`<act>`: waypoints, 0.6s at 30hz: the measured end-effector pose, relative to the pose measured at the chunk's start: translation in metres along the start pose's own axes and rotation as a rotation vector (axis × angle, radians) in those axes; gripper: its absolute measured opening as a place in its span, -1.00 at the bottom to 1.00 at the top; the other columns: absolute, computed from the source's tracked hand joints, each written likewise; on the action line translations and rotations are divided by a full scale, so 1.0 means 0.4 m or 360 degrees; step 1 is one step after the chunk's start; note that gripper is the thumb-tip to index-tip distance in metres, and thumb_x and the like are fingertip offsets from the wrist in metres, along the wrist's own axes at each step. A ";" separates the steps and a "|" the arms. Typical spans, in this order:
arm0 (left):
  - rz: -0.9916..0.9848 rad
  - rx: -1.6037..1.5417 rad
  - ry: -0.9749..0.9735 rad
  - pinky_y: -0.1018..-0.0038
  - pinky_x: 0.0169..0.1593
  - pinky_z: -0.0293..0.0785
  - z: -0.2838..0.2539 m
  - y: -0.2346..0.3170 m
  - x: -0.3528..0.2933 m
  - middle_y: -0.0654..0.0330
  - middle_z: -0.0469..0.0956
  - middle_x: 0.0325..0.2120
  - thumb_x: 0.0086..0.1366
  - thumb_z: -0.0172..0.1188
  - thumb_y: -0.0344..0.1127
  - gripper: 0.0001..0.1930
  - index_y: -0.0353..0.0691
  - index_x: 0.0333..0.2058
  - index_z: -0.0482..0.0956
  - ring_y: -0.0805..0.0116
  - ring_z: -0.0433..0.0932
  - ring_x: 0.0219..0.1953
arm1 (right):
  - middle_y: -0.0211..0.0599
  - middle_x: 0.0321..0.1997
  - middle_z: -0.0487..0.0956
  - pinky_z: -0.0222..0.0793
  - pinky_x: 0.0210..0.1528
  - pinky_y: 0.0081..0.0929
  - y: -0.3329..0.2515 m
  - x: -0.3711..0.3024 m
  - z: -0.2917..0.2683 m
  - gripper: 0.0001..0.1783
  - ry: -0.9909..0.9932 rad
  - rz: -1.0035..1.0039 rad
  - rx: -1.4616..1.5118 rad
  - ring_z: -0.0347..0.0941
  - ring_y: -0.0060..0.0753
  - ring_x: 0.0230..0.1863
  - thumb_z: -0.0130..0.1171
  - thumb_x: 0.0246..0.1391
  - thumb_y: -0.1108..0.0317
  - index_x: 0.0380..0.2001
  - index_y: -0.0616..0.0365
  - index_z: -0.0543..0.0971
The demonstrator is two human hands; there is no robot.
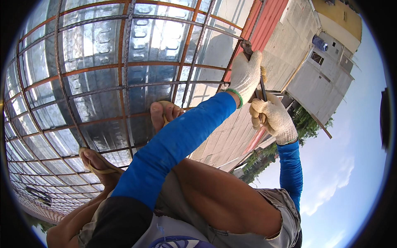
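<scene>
My left hand [245, 76], in a cream knit glove with a green cuff edge, is closed around a dark metal tool [247, 48]. The tool's chunky head lies against the rebar grid [124, 63] at its right edge, and its exact kind is unclear. A dark shaft comes out below that hand and runs toward my right hand [275, 120]. That hand, gloved the same way, has its fingers curled round the shaft's lower end. Rusty and grey bars cross in the grid, over shiny ribbed metal sheets [151, 39].
My sandalled feet [101, 165] rest on the grid. Past its right edge are a red corrugated strip [264, 29] and a pale roof or wall surface [285, 45]. Grey buildings [316, 84], a blue container [319, 43] and green trees [308, 124] stand beyond.
</scene>
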State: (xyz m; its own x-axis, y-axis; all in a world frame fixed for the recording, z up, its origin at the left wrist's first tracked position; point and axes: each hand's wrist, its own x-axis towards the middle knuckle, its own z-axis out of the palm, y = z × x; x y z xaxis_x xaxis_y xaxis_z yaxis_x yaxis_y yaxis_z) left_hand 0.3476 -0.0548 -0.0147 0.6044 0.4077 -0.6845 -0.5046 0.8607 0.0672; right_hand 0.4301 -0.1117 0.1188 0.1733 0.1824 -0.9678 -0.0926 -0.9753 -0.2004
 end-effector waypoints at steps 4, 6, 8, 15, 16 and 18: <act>0.0149 0.0171 0.0181 0.32 -0.50 0.50 0.025 -0.016 0.000 0.17 0.57 -0.62 0.56 0.18 -0.06 -0.58 -0.32 -0.38 0.53 0.33 0.60 -0.60 | -0.07 -0.36 0.69 0.62 -0.42 -0.27 0.002 -0.017 0.051 -0.51 0.0763 -0.0513 -0.1675 0.71 -0.15 -0.40 0.39 0.22 0.33 0.10 0.37 0.48; 0.0250 0.0296 0.0218 0.31 -0.49 0.50 0.037 -0.016 -0.001 0.16 0.58 -0.62 0.56 0.16 -0.07 -0.57 -0.34 -0.39 0.54 0.32 0.61 -0.59 | 0.03 -0.27 0.69 0.65 -0.29 -0.16 0.046 -0.007 0.065 -0.39 0.1053 -0.0819 -0.2265 0.73 0.03 -0.23 0.39 0.18 0.34 0.22 0.34 0.43; 0.0246 0.0393 0.0219 0.33 -0.47 0.52 0.038 -0.011 -0.010 0.17 0.61 -0.61 0.58 0.14 -0.08 -0.59 -0.31 -0.38 0.56 0.33 0.63 -0.58 | -0.03 -0.30 0.68 0.65 -0.30 -0.17 0.056 0.004 0.085 -0.37 0.1208 -0.0679 -0.2478 0.73 0.01 -0.27 0.40 0.17 0.34 0.25 0.28 0.43; -0.0132 -0.0514 -0.0082 0.34 -0.37 0.67 0.001 -0.010 -0.007 0.12 0.69 -0.49 0.60 0.16 0.02 -0.65 -0.16 -0.23 0.54 0.25 0.72 -0.48 | -0.10 -0.39 0.67 0.63 -0.37 -0.23 0.038 -0.004 0.080 -0.33 0.1117 -0.0630 -0.2462 0.72 -0.10 -0.36 0.49 0.09 0.33 0.18 0.34 0.41; -0.0139 -0.0511 -0.0091 0.34 -0.37 0.67 -0.001 -0.014 0.002 0.13 0.69 -0.47 0.60 0.15 0.08 -0.62 -0.14 -0.21 0.54 0.26 0.72 -0.48 | -0.11 -0.40 0.67 0.63 -0.38 -0.23 0.012 -0.008 0.099 -0.34 0.1095 -0.0568 -0.2419 0.72 -0.10 -0.38 0.49 0.10 0.33 0.18 0.34 0.41; -0.0149 -0.0554 -0.0140 0.31 -0.39 0.70 -0.008 -0.021 0.004 0.10 0.68 -0.48 0.59 0.16 0.04 -0.62 -0.20 -0.21 0.50 0.23 0.72 -0.49 | -0.11 -0.42 0.67 0.63 -0.39 -0.22 -0.002 -0.009 0.108 -0.34 0.1063 -0.0507 -0.2362 0.72 -0.09 -0.39 0.48 0.11 0.34 0.19 0.34 0.40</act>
State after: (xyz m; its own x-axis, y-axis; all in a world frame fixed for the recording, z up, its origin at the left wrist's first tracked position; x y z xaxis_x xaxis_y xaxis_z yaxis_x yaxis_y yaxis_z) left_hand 0.3509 -0.0623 -0.0188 0.7008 0.3697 -0.6101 -0.6150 0.7464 -0.2541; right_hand 0.3874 -0.1063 0.1161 0.3997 0.6854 -0.6087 0.9137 -0.2444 0.3248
